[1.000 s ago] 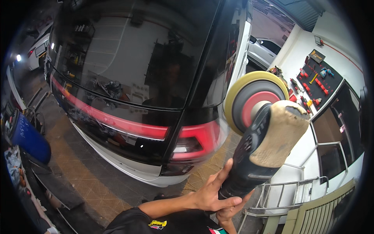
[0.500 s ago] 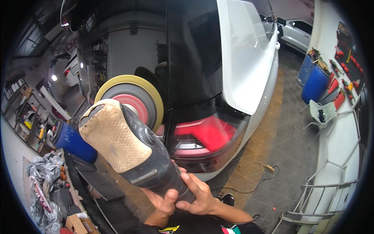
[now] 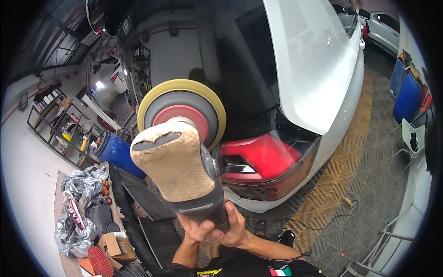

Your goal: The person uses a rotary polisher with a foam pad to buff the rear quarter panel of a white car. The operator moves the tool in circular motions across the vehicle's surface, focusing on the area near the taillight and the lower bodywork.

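Both my hands are wrapped around the dark rear body of a rotary polisher (image 3: pixel 177 168) with a worn tan grip cover torn at its front end. My left hand (image 3: pixel 195 229) cups its left underside, and my right hand (image 3: pixel 234 225) closes on the right side, thumbs near each other. At the far end sits a round polishing pad (image 3: pixel 218 104), yellow at the rim, with grey and red backing. It faces the glossy black rear panel (image 3: pixel 244 74) of a white car; whether it touches, I cannot tell. Just right of the polisher is the red tail light (image 3: pixel 272 157).
To the left, a bench (image 3: pixel 60 194) holds crumpled silver sheeting (image 3: pixel 87 184) and an open cardboard box (image 3: pixel 117 247). A blue drum (image 3: pixel 117 154) and a loaded shelf (image 3: pixel 57 122) stand beyond. On the right are a cord (image 3: pixel 323 226) on the floor, a chair (image 3: pixel 410 138) and another blue drum (image 3: pixel 408 99).
The view has swung left, so the car sits further right in the picture. In my hands the polisher has shifted right and points more straight ahead; both hands keep their hold.
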`<action>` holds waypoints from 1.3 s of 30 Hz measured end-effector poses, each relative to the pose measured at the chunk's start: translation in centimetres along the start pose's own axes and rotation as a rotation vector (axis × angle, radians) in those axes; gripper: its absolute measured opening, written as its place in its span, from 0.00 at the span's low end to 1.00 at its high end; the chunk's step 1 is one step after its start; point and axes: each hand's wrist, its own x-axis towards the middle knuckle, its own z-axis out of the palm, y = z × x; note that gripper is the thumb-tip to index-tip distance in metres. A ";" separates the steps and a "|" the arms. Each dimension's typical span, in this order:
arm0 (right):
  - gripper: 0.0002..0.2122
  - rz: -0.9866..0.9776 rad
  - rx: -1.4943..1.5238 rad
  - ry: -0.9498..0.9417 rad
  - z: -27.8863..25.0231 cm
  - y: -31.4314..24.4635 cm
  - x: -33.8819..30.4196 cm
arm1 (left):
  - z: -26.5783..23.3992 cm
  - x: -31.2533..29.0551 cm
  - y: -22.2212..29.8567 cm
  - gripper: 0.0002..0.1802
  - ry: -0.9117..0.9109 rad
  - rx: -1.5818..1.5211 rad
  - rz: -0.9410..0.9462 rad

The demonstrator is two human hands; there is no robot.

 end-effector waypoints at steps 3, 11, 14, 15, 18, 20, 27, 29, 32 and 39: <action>0.41 -0.007 0.001 0.051 0.4 0.5 0.5 | 0.2 0.6 0.0 0.53 -0.023 0.005 0.041; 0.41 -0.017 0.036 0.047 0.7 1.1 2.1 | -0.1 2.5 0.2 0.52 -0.033 -0.003 0.069; 0.41 -0.034 0.025 0.048 1.1 1.6 2.7 | -0.5 3.8 0.4 0.52 -0.063 -0.016 0.070; 0.41 -0.045 0.020 0.057 1.2 1.7 2.9 | -0.5 4.1 0.6 0.52 -0.073 -0.019 0.070; 0.41 -0.062 0.012 0.074 1.5 1.6 3.8 | 0.3 4.8 1.3 0.53 -0.051 -0.033 0.080; 0.41 -0.056 0.016 0.079 1.5 1.1 4.8 | 0.7 5.5 1.8 0.52 -0.042 -0.038 0.099; 0.40 -0.084 -0.009 0.099 1.4 0.2 8.0 | 1.7 8.2 3.3 0.51 -0.040 -0.027 0.161; 0.40 -0.076 -0.026 0.081 0.9 -0.1 8.0 | 2.0 8.1 3.4 0.51 -0.042 -0.016 0.149; 0.40 -0.055 -0.067 0.050 -0.1 -0.5 7.1 | 2.0 7.0 2.6 0.51 -0.044 -0.033 0.116; 0.41 0.051 -0.176 -0.079 -2.7 -1.9 3.5 | 2.4 3.3 0.5 0.52 -0.046 -0.274 -0.047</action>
